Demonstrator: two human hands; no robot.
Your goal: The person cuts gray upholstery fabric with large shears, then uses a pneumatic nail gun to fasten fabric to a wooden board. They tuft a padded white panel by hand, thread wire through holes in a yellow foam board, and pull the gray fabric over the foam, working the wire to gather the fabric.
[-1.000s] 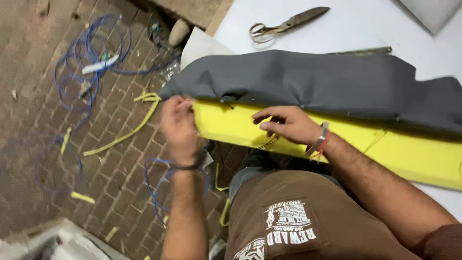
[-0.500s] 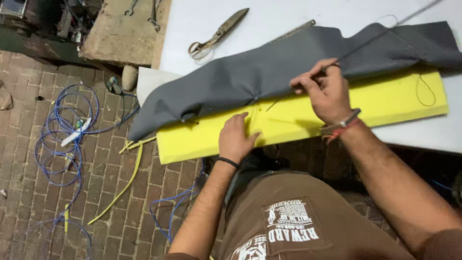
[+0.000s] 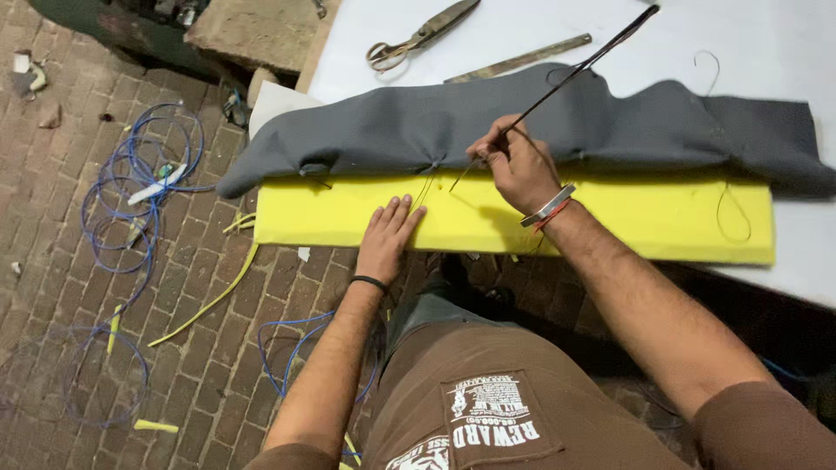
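A long yellow foam block lies along the edge of a white table, with grey fabric draped over its far side. My left hand rests flat on the foam's front face, fingers apart. My right hand pinches a long thin dark needle, its tip angled down into the foam at the fabric's edge. Thin thread runs from the seam and loops over the foam at the right.
Large scissors and a flat metal ruler lie on the table behind the fabric. Coils of blue wire and yellow foam strips litter the brick floor at the left. A stone slab sits at the top.
My view has shifted right along the foam. My right hand has raised the long needle and set its tip at the fabric's edge. My left hand has flattened on the foam's front.
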